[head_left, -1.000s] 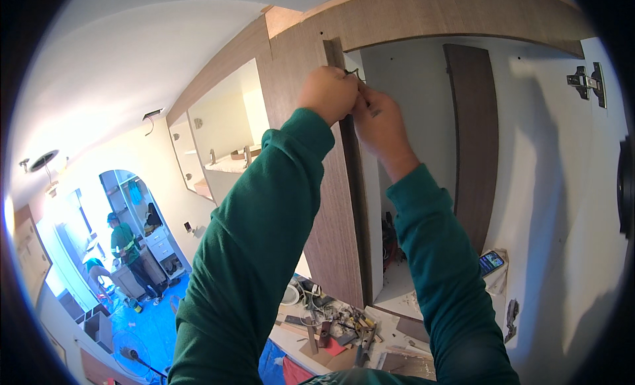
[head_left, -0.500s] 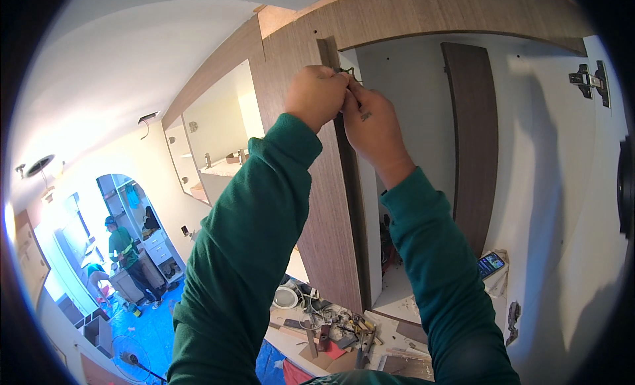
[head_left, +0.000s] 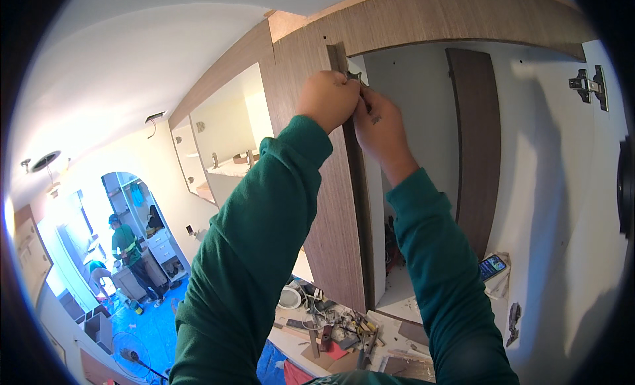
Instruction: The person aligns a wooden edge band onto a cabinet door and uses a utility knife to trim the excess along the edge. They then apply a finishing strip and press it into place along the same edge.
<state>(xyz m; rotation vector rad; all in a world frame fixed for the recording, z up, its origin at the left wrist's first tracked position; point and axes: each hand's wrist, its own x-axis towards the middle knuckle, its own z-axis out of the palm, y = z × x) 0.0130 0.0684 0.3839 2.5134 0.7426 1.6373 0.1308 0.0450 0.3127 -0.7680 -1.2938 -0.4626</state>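
Both hands are raised together at the upper inner edge of a brown wood-grain cabinet panel (head_left: 334, 213). My left hand (head_left: 327, 99) is closed, its thumb and fingers pinching a small dark metal fitting (head_left: 355, 75). Against it, my right hand (head_left: 383, 130) is closed too, its fingertips meeting the left's at the same fitting. Most of the piece is covered by fingers, so its exact kind cannot be told. On the white side to the right, a metal cabinet hinge (head_left: 587, 87) is mounted near the top.
A loose dark brown board (head_left: 473, 140) stands upright inside the cabinet. Lower down lie a phone (head_left: 491, 267) and a cluttered worktop (head_left: 314, 350) with tools and cables. Far left, a person (head_left: 126, 246) stands by drawers on a blue-covered floor, near a fan (head_left: 132, 355).
The view has shifted slightly, so the scene sits a little further right and lower. Both hands stay together at the metal fitting, with only slight finger movement.
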